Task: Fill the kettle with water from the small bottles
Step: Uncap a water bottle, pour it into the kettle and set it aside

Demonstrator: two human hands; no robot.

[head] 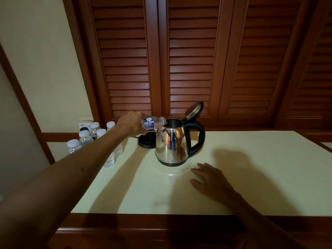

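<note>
Here the capped spare bottles (84, 139) wait at the table's left edge, while the left hand (132, 125) grips a tipped bottle (154, 123) at the open kettle (172, 142); a wobble could spill water outside. The right hand (211, 178) rests flat, fingers spread, steadying nothing.

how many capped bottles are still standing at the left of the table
5 show caps: front, middle, back. The left arm may hide others.
</note>
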